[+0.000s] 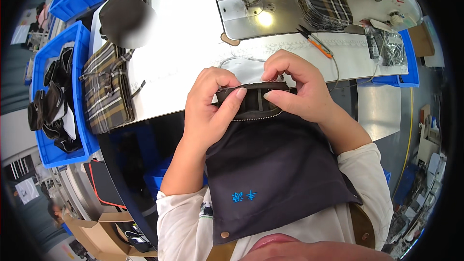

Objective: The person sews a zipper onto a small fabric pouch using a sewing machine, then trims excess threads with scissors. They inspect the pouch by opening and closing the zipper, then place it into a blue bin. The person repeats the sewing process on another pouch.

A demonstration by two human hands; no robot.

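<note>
Close to the table's front edge, I hold a small dark zippered pouch (248,114) with its mouth spread apart. Plaid fabric shows inside it, and a curved row of zipper teeth runs along the near side. My left hand (211,104) pinches the left end of the pouch's upper edge between thumb and fingers. On the other end, my right hand (302,87) grips the same edge, its thumb toward the opening. The underside of the pouch is hidden against my dark apron (280,164).
Ahead stands a sewing machine (256,0), with stacked plaid pieces (323,1) on its bed. Orange-handled thread snips (315,42) lie right of my hands. Plaid fabric (104,92) hangs over the table's left edge, beside a blue bin (87,130) of dark pouches. A dark round piece (123,14) lies far left.
</note>
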